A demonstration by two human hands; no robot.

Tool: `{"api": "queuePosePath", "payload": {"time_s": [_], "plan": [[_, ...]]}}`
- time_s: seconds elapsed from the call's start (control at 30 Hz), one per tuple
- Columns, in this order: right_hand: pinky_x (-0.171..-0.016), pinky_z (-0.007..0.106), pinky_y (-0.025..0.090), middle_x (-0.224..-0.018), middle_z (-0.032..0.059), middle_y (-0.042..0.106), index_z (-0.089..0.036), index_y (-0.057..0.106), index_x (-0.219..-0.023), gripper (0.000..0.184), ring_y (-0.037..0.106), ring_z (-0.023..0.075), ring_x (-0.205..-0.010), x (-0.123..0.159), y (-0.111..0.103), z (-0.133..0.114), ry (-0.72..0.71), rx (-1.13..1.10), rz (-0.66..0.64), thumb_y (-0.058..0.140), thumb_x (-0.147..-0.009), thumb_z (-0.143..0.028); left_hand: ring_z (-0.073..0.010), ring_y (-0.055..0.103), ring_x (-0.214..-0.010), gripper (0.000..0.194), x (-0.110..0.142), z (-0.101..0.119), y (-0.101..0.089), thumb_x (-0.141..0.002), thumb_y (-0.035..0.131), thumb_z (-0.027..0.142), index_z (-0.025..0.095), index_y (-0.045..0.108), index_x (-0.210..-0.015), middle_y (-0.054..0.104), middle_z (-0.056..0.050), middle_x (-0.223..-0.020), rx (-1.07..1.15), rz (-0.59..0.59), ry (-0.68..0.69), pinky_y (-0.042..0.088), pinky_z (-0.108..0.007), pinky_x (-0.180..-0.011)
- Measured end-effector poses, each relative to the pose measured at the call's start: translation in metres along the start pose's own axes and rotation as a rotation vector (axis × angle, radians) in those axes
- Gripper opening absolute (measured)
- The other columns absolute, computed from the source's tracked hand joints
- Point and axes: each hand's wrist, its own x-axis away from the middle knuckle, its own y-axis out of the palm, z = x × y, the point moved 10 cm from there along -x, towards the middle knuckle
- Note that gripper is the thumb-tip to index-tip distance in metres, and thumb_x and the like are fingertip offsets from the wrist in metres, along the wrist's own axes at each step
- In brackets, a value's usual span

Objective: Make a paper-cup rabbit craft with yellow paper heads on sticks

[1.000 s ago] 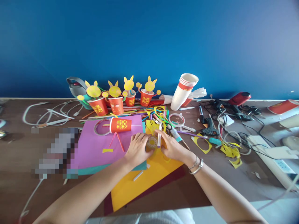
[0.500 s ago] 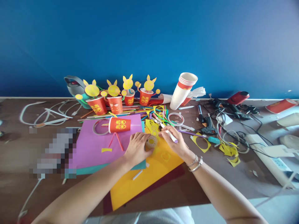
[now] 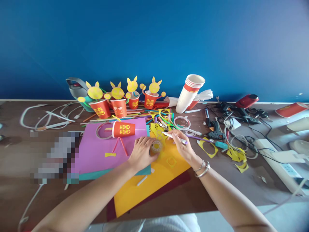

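Note:
My left hand (image 3: 143,149) rests on the papers, its fingers and thumb closed round a small tape roll (image 3: 157,146) with a pale ring and a yellow middle. Under the roll lies an orange-yellow sheet (image 3: 140,196) with circles drawn on it. In my right hand (image 3: 182,145) is a white marker (image 3: 172,136) with a purple end, its tip pointing left just above and to the right of the roll. A red paper cup (image 3: 124,129) lies on its side on the purple sheet (image 3: 96,158), with two pink straw pieces below it.
Several red cups with yellow paper rabbit heads (image 3: 95,92) stand along the wall. A leaning stack of paper cups (image 3: 189,95) is behind my right hand. Straws, paper scraps, a glue gun (image 3: 216,130) and a power strip (image 3: 281,164) spread to the right.
My right hand has turned the marker from upright to slanting, with the tip swung round to point left. My left hand stays at the tape roll.

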Motion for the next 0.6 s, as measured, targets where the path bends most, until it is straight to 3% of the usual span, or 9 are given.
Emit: {"api": "queuePosePath", "payload": {"time_s": [0.5,0.6], "plan": [[-0.068,0.027,0.049,-0.080,0.0029,0.065,-0.019,0.064,-0.095,0.029,0.063,0.0169,-0.077,-0.0003,0.0061,0.0012,-0.017,0.046,-0.068,0.049,-0.092,-0.044,-0.0294,0.056,-0.108,0.043,-0.0006,-0.0019,0.0006,-0.072,0.068,0.026,0.021,0.058,-0.113,0.064,-0.009,-0.112,-0.008,0.000,-0.012,0.042,-0.044,-0.091],[-0.070,0.028,0.050,-0.084,0.0039,0.065,-0.020,0.063,-0.094,0.028,0.065,0.0180,-0.079,0.0001,0.0070,0.0020,-0.008,0.021,-0.073,0.049,-0.092,-0.044,-0.0304,0.054,-0.111,0.052,0.0000,-0.0042,0.0021,-0.072,0.068,0.029,0.019,0.052,-0.121,0.062,-0.011,-0.116,0.000,0.001,-0.020,0.041,-0.045,-0.092]]}}
